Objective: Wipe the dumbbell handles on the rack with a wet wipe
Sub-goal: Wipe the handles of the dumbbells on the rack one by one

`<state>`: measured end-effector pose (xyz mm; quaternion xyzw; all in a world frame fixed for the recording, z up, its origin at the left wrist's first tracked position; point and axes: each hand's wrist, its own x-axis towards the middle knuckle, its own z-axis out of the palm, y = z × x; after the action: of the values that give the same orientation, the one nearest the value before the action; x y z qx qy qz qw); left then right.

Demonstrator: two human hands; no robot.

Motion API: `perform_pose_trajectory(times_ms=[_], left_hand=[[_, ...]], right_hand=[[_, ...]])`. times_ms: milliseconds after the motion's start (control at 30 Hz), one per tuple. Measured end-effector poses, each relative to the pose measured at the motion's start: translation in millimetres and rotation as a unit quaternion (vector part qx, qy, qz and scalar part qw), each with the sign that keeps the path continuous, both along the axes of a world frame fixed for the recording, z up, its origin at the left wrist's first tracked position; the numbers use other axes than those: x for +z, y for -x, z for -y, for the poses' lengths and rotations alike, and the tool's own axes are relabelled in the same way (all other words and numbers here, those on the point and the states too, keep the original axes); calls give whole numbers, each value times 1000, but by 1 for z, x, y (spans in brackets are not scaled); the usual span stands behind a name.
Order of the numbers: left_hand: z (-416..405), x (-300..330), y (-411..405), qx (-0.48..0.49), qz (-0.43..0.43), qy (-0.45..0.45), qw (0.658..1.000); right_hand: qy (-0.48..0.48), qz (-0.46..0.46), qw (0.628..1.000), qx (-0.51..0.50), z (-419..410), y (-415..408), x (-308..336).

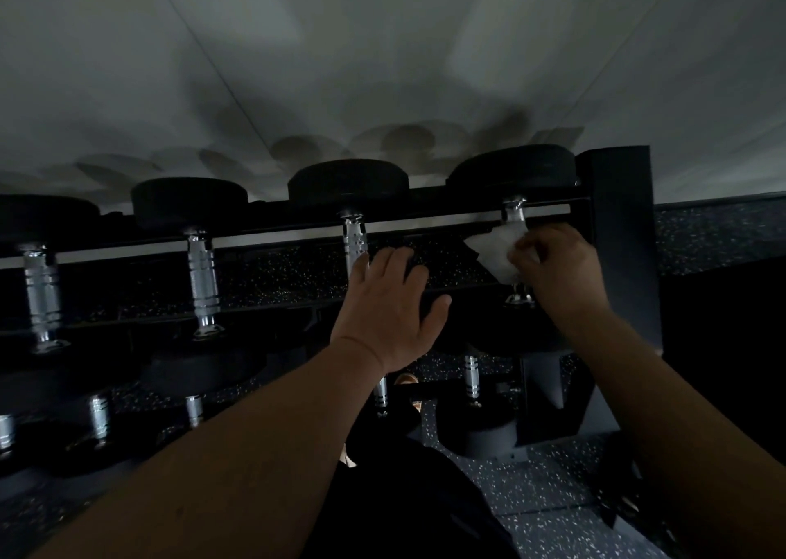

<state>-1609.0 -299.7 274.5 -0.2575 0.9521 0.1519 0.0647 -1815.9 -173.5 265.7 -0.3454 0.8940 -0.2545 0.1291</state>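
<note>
We see a pale wall rising behind the rack, dark speckled flooring below it, and what may be a sandal on that flooring.

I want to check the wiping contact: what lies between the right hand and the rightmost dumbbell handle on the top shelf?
In the head view, the white wet wipe lies between the right hand and that handle.

The wet wipe and right hand hide most of the rightmost handle, while the left hand covers the lower part of its neighbour handle.
</note>
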Motion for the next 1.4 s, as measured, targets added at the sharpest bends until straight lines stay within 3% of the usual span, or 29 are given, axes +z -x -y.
perform_pose_trajectory(times_ms=[100, 400, 667, 967, 1233, 1400], left_hand=[[0, 0, 0, 3, -6, -4, 1000], [0, 0, 0, 3, -9, 3, 1000], [0, -2, -1, 6, -6, 3, 1000], [-1, -1, -1, 3, -3, 11, 1000], [-1, -2, -2, 9, -24, 22, 999], [-2, -5, -3, 14, -48, 14, 999]], right_hand=[[-33, 13, 999, 2, -3, 1, 1], [-10, 17, 1000, -9, 24, 12, 6], [-138, 67, 988, 25, -7, 2, 6], [-26, 37, 999, -11, 8, 2, 11], [-103, 60, 992, 44, -7, -1, 13], [-65, 104, 991, 56, -14, -16, 24]])
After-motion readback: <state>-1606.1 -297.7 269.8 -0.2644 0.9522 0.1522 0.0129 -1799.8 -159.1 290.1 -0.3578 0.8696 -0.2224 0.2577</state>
